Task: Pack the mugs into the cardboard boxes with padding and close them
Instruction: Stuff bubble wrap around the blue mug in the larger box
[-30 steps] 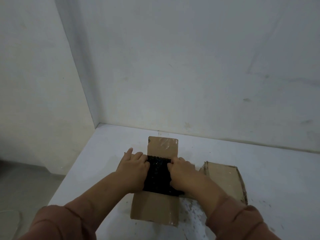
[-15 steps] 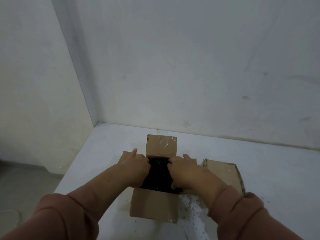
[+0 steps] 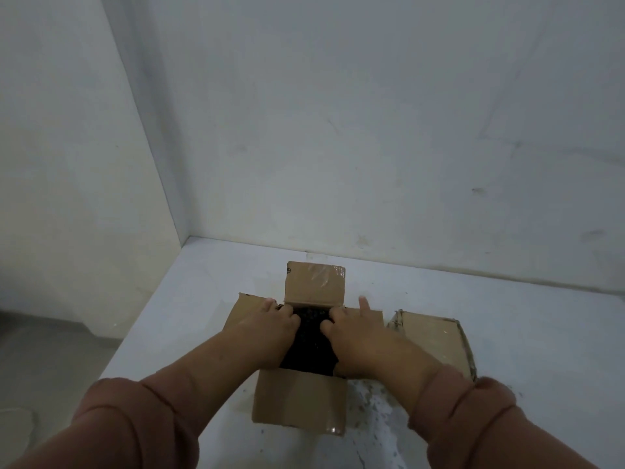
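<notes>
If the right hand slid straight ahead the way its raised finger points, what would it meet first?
Probably nothing soon: the right hand points over the open box's right flap, then bare table up to the wall. Depth is unclear.

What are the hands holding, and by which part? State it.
Both the left hand and right hand press on the black padding in the open brown cardboard box, at its side edges.
</notes>
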`<state>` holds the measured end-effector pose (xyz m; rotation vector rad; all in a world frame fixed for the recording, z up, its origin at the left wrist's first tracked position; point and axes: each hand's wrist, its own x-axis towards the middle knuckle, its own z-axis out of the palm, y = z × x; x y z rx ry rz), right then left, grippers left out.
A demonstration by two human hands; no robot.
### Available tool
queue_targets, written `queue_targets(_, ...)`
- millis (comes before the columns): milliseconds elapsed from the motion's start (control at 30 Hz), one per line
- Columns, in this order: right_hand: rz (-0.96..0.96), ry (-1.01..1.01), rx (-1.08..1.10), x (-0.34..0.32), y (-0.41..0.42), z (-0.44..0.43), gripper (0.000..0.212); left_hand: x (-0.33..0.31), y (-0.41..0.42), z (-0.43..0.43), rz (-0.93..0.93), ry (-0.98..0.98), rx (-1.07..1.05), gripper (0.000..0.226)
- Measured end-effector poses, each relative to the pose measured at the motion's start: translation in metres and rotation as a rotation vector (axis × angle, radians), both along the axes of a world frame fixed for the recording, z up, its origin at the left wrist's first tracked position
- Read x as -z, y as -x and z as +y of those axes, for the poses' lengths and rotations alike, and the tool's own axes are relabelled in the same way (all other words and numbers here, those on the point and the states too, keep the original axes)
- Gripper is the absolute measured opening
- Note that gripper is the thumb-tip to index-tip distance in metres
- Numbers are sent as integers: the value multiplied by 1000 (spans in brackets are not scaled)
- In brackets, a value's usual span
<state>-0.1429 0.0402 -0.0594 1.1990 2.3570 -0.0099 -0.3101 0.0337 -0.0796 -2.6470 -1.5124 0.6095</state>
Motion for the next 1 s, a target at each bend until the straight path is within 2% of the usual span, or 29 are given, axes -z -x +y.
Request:
queue_targets(100,2,-57,-14,10,11,-5,44,3,-2,2,17,-8,23,38)
queue_targets(200,26,-79,-18,14,14,-6,40,7,-2,1,-19,-7,2,36)
queue_targets(300,34,-16,6,6,7,-1,47,7,0,-1,-136,32,-66,38)
queue_targets(400,129,26,67,2,7,2,59,6,3,-2,-299,54,-138,59)
queue_targets(467,101,2,77,9,13,-4,72,12,1,-4,-191,11,-79,71)
queue_targets(533,28,-7,83,21,19,-8,74,15,-1,-5,-88,-20,-37,74)
queue_targets(767,-41,20,80,18,8,-2,80,14,-2,-6,-74,45,-94,77)
queue_targets(867,10,-4,82,27,7,-4,72,22,-3,-2,-144,64,-116,78)
queue_targets(933,81,13,98,30,6,-3,74,20,1,-4,-229,78,-129,75)
queue_targets(1000,240,70,156,26,-2,-3,76,18,11,-9,-472,113,-182,71)
